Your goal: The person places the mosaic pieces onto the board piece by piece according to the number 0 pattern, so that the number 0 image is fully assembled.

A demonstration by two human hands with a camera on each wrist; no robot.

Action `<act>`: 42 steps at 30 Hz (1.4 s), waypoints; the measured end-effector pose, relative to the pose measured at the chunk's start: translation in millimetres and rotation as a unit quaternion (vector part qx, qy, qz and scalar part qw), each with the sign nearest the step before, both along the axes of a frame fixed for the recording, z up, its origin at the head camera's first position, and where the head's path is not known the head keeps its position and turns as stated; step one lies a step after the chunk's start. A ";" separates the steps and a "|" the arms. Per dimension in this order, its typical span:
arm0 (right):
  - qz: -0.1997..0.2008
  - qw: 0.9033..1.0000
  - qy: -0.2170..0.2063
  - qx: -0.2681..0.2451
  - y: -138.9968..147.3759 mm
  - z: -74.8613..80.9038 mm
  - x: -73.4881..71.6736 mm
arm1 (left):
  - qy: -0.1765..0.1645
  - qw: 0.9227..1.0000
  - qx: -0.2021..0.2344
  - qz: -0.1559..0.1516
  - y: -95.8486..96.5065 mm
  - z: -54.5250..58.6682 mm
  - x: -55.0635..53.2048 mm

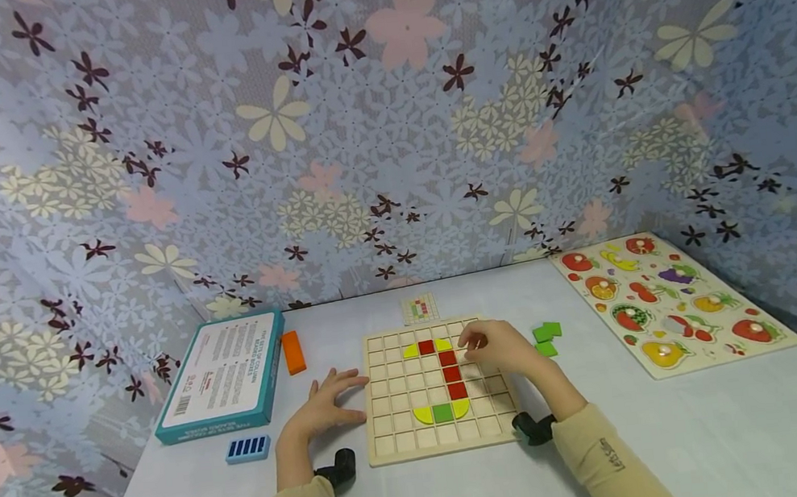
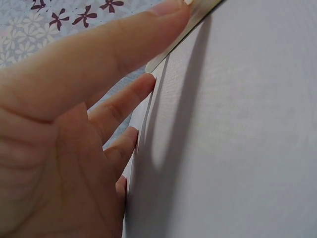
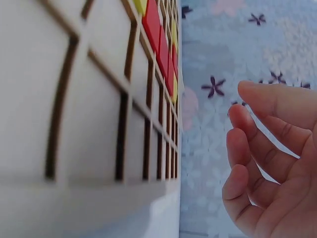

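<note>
A wooden grid board (image 1: 395, 441) lies on the table with several red squares (image 1: 452, 374) in its cells. Yellow rounded pieces (image 1: 423, 416) and one green square (image 1: 442, 413) fill other cells. My left hand (image 1: 327, 406) is at the board's left edge, fingers spread and fairly straight, thumb and fingertips right at the rim; the thumb also reaches it in the left wrist view. Over the board's upper right part hovers my right hand (image 1: 499, 345), fingers loosely bent. The right wrist view shows no piece in that hand (image 3: 272, 153), with thumb and fingertips apart.
Behind the board lies a small pattern card (image 1: 419, 309). Loose green squares (image 1: 547, 349) are to its right, beside a fruit puzzle board (image 1: 660, 342). On the left are a teal box (image 1: 222, 372), an orange block (image 1: 294, 353) and a blue slotted piece (image 1: 248, 450).
</note>
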State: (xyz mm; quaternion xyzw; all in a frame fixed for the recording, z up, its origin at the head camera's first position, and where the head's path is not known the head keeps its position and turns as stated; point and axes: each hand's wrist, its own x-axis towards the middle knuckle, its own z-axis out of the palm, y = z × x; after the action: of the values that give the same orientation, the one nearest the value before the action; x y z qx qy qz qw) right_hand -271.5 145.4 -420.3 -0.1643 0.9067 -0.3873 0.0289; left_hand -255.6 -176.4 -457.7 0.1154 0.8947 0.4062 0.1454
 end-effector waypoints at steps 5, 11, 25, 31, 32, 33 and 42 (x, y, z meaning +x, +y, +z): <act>-0.019 1.000 0.011 -0.007 15.1 -2.0 -4.7 | 0.000 1.000 0.001 0.002 0.2 0.3 -0.1; -0.045 0.999 0.002 -0.023 29.7 -1.8 -7.7 | 0.006 1.000 -0.005 0.000 0.5 0.1 -1.0; -0.094 0.995 -0.013 -0.008 62.8 -8.7 -12.6 | 0.005 1.000 -0.005 0.000 1.1 0.6 -3.6; -0.094 0.996 -0.002 -0.011 77.2 -14.4 -14.7 | 0.003 1.000 0.001 -0.002 0.3 0.5 -4.2; -0.096 0.995 -0.002 -0.012 79.4 -15.6 -15.0 | 0.003 1.000 0.001 -0.003 0.1 0.4 -4.3; -0.099 0.995 -0.003 -0.011 81.4 -16.8 -15.2 | 0.002 1.000 0.002 -0.002 -0.2 0.3 -4.4; -0.121 0.992 -0.025 -0.002 91.6 -22.3 -14.6 | -0.001 1.000 0.005 -0.003 -2.4 -0.1 -5.3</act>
State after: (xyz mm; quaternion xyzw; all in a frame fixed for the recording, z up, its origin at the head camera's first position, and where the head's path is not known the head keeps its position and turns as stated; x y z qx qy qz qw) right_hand -286.1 237.0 -442.6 -0.0441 0.9181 -0.3938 0.0043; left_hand -260.9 -178.8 -457.9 0.1181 0.8923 0.4100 0.1472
